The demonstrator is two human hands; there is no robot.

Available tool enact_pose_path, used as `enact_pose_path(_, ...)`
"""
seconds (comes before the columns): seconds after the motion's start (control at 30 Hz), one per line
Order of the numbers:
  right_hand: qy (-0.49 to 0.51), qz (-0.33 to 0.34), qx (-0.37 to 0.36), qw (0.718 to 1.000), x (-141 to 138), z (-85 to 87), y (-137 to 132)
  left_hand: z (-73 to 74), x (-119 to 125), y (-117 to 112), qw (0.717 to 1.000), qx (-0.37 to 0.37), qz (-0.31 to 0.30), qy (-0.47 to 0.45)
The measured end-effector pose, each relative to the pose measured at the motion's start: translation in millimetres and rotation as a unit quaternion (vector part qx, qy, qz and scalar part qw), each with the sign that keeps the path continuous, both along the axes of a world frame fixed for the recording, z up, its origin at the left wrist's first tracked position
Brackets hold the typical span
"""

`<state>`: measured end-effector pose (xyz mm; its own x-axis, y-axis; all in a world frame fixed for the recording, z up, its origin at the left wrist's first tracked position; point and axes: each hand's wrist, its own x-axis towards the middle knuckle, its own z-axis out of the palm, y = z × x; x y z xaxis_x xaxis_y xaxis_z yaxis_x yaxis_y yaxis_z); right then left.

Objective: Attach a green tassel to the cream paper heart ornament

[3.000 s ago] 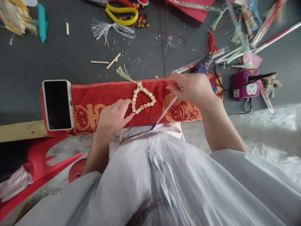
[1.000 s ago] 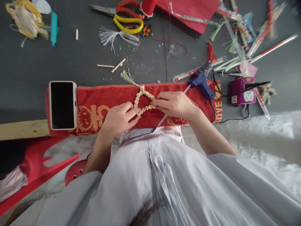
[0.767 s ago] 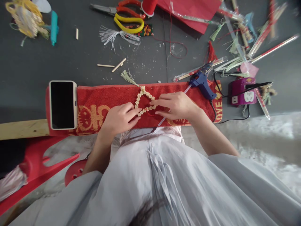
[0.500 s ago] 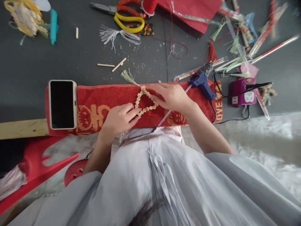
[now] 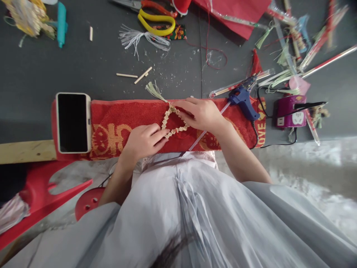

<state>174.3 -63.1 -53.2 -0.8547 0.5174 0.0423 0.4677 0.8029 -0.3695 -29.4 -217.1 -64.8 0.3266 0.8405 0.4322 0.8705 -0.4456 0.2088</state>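
A triangular frame of small cream-coloured pieces [image 5: 165, 121] lies over the red towel [image 5: 111, 111], a pale green tassel [image 5: 155, 91] at its top corner. My left hand [image 5: 146, 140] pinches its lower left corner between thumb and fingers. From the other side my right hand [image 5: 202, 114] curves over the right edge, its fingers closed on that side and partly covering it. A thin red thread shows on the towel below the frame. Right of my right hand rests a blue glue gun [image 5: 243, 101] with a clear glue stick projecting from its back.
On the towel's left end lies a dark-screened phone [image 5: 73, 123]. Yellow-and-orange-handled scissors [image 5: 156, 23], a white tassel [image 5: 143, 40] and short wooden sticks [image 5: 143, 75] lie farther back. A purple power socket [image 5: 291, 111] with cables stands right, near wrapped sticks and tassels.
The view has shifted slightly, so the tabletop things at the back appear a little farther right. Both hands keep their hold on the triangular frame.
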Motion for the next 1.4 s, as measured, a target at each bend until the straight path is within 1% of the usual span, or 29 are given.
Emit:
enact_pose_path(0.3, 0.0, 0.006, 0.028, 1.0, 0.8, -0.2, 1.3, -4.7, -1.8, -1.4, 1.0, -0.016, 0.001, -0.008)
enact_pose_path(0.4, 0.009, 0.002, 0.019, 1.0, 0.9, 0.0, 0.7, -4.5, -1.8, -2.1, 1.0, -0.018, 0.004, -0.006)
enact_pose_path(0.63, 0.032, -0.009, -0.007, 0.999, 3.4, -0.3, 1.5, -2.0, -0.8, -0.2, 1.0, 0.005, -0.008, -0.017)
enact_pose_path(0.77, 0.086, -0.024, -0.032, 0.996, 7.8, -3.9, 2.2, -0.8, -1.7, -2.2, 0.999, 0.001, -0.006, -0.047)
enact_pose_path(0.87, 0.164, -0.058, -0.051, 0.983, 9.6, -6.9, 0.3, 0.7, -3.9, -4.6, 0.993, -0.027, 0.015, -0.111)
enact_pose_path(1.0, 0.256, -0.155, -0.087, 0.95, 8.6, -8.8, -5.3, 2.3, -6.2, -4.7, 0.971, -0.052, 0.051, -0.227)
enact_pose_path(1.07, 0.274, -0.19, -0.1, 0.937, 7.9, -9.3, -7.7, 2.0, -6.4, -3.5, 0.967, -0.06, 0.067, -0.239)
enact_pose_path(1.1, 0.277, -0.195, -0.101, 0.935, 7.8, -9.5, -8.6, 1.6, -6.4, -2.9, 0.967, -0.064, 0.074, -0.235)
enact_pose_path(1.2, 0.285, -0.177, -0.081, 0.939, 8.8, -9.1, -10.6, 0.3, -6.4, -1.4, 0.969, -0.066, 0.086, -0.22)
enact_pose_path(1.33, 0.308, -0.111, -0.007, 0.945, 13.0, -6.3, -14.6, 1.8, -6.1, -1.1, 0.969, -0.076, 0.099, -0.215)
enact_pose_path(1.4, 0.303, -0.094, 0.026, 0.948, 15.8, -5.3, -17.2, 3.7, -5.3, -1.4, 0.968, -0.082, 0.105, -0.213)
